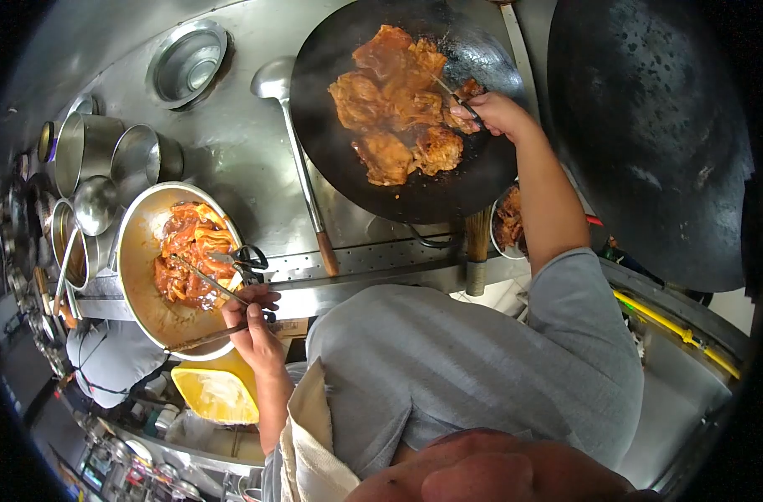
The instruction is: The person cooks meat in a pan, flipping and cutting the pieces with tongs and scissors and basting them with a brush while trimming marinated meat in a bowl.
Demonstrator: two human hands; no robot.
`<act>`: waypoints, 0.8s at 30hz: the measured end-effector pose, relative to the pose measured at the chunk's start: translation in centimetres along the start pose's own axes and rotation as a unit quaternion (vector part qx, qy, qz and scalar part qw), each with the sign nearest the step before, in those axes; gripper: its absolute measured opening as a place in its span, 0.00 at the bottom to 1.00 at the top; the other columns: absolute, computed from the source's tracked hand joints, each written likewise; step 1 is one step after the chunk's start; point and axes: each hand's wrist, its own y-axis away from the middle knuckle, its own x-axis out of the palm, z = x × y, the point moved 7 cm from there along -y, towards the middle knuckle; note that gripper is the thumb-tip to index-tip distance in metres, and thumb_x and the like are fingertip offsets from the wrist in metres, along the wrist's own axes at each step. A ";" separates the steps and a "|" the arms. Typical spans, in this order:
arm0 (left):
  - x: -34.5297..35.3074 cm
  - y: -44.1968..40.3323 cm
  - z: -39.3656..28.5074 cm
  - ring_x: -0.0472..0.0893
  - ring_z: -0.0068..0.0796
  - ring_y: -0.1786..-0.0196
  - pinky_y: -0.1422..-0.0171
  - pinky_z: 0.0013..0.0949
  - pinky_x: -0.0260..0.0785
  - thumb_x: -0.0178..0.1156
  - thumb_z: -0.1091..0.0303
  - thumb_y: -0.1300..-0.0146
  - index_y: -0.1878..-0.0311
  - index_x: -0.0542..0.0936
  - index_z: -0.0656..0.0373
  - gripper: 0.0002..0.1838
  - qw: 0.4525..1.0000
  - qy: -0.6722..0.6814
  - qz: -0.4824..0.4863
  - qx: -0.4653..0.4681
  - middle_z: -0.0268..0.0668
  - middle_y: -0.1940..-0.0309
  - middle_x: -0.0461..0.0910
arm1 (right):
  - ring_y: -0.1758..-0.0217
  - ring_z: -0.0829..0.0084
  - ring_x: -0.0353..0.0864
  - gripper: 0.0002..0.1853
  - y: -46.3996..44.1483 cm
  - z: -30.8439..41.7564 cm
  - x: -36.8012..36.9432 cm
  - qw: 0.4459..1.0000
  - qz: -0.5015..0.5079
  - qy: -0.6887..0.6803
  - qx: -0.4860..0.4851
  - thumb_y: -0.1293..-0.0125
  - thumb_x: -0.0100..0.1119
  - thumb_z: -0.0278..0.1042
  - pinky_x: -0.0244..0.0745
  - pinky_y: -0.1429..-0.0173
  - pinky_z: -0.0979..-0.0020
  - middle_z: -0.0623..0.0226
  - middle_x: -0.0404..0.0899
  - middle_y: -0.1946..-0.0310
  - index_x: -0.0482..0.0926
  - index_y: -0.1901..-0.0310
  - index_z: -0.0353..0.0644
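My left hand is closed around metal tongs, whose two thin arms spread apart over a wide metal bowl. Red-sauced meat pieces lie in that bowl. Black-handled scissors rest at its right rim, just above my left hand. Over the black wok, my right hand grips a thin metal tool with a black handle; its exact kind is unclear. The tool's tip reaches the browned, sauced meat pieces spread across the wok.
A long-handled ladle lies between bowl and wok. An empty metal basin sits at the back, with several pots at left. A second large wok stands at right. A brush and a meat container sit by the front edge.
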 end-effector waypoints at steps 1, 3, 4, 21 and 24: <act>0.0 0.0 0.0 0.83 0.34 0.59 0.57 0.33 0.74 0.50 0.63 0.23 0.48 0.69 0.61 0.11 1.000 -0.010 0.002 0.005 0.49 0.53 0.80 | 0.86 0.81 0.61 0.32 0.3 0.2 0.1 1.000 0.001 0.000 0.001 0.46 0.69 0.72 0.50 0.81 0.72 0.73 0.72 0.83 0.81 0.73 0.43; -0.2 0.0 0.2 0.82 0.34 0.59 0.57 0.33 0.74 0.50 0.63 0.23 0.48 0.69 0.61 0.11 1.000 -0.004 0.003 -0.001 0.48 0.53 0.80 | 0.87 0.80 0.61 0.33 0.9 0.8 0.3 1.000 0.007 0.008 -0.008 0.47 0.69 0.73 0.50 0.81 0.72 0.74 0.72 0.83 0.81 0.73 0.43; -0.1 0.0 0.3 0.82 0.34 0.59 0.57 0.33 0.74 0.50 0.63 0.23 0.48 0.69 0.61 0.11 1.000 0.002 0.004 -0.008 0.48 0.53 0.80 | 0.87 0.80 0.61 0.33 0.5 0.3 0.3 1.000 0.006 0.007 -0.006 0.47 0.69 0.73 0.50 0.81 0.72 0.74 0.72 0.83 0.81 0.73 0.43; 0.1 0.0 -0.1 0.83 0.33 0.59 0.57 0.32 0.74 0.50 0.63 0.24 0.49 0.69 0.62 0.11 1.000 -0.004 -0.002 -0.002 0.47 0.54 0.80 | 0.86 0.80 0.57 0.33 -0.2 -0.3 -0.3 1.000 -0.001 -0.025 -0.002 0.48 0.71 0.71 0.48 0.80 0.71 0.74 0.70 0.84 0.78 0.78 0.43; 0.0 -0.1 -0.2 0.83 0.33 0.59 0.57 0.32 0.74 0.50 0.63 0.24 0.49 0.69 0.62 0.11 1.000 -0.006 0.000 0.005 0.47 0.54 0.80 | 0.86 0.80 0.57 0.33 -0.5 -0.2 -0.3 0.999 0.012 -0.032 -0.010 0.48 0.70 0.72 0.47 0.80 0.71 0.74 0.70 0.84 0.78 0.79 0.43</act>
